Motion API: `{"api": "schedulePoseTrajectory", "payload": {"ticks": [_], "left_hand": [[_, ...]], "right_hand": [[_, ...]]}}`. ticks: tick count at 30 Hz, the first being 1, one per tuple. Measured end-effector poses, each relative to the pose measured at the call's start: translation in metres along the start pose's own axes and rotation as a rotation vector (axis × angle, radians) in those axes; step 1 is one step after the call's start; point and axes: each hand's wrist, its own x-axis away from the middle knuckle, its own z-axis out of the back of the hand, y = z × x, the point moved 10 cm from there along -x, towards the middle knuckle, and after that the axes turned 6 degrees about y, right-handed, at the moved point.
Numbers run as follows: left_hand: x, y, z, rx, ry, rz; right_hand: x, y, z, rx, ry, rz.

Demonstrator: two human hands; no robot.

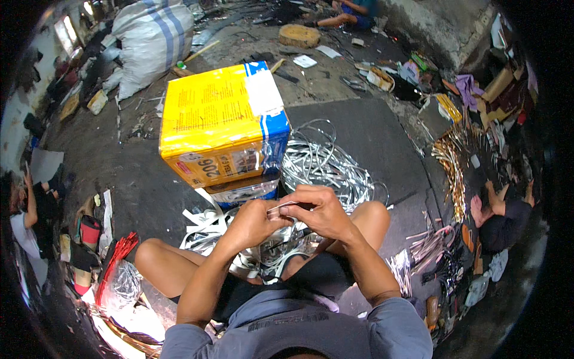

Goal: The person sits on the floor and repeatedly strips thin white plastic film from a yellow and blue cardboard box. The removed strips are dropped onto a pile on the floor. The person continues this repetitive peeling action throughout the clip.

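Observation:
In front of my lap, my left hand (254, 222) and my right hand (320, 210) meet with fingers bent inward. Between the fingertips runs a thin pale strip (280, 207), pinched from both sides. How far it extends is hidden by my fingers. Just beyond my hands lies a tangled heap of shiny silver strips (326, 161). More flat white strips (200, 230) spread beneath my hands and between my legs. A yellow and blue cardboard box (209, 113) stands past my left hand, raised on another box (245, 190).
A bulging white sack (152, 45) with blue stripes stands far left. Red strips (119, 257) lie by my left knee. Bundles of brownish strips (451, 179) and pinkish strips (430, 248) lie to the right. Other people sit at the left, right and far edges.

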Motion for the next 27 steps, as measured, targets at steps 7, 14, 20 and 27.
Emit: {"api": "schedulePoseTrajectory", "payload": {"ticks": [7,14,20,27], "left_hand": [[0.054,-0.020,0.084,0.069,-0.013,0.057],[0.089,-0.026,0.314,-1.026,0.704,-0.066],[0.024,0.005,0.351,-1.210,0.836,-0.178],[-0.124,0.059,0.194,-0.160,0.611,-0.410]], "right_hand": [[-0.064,-0.003,0.084,-0.548,0.251,-0.179],[-0.143,-0.020,0.065,-0.656,-0.116,-0.214],[-0.207,-0.025,0.047,0.405,0.140,0.103],[-0.211,-0.021,0.041,0.406,0.152,0.142]]}}
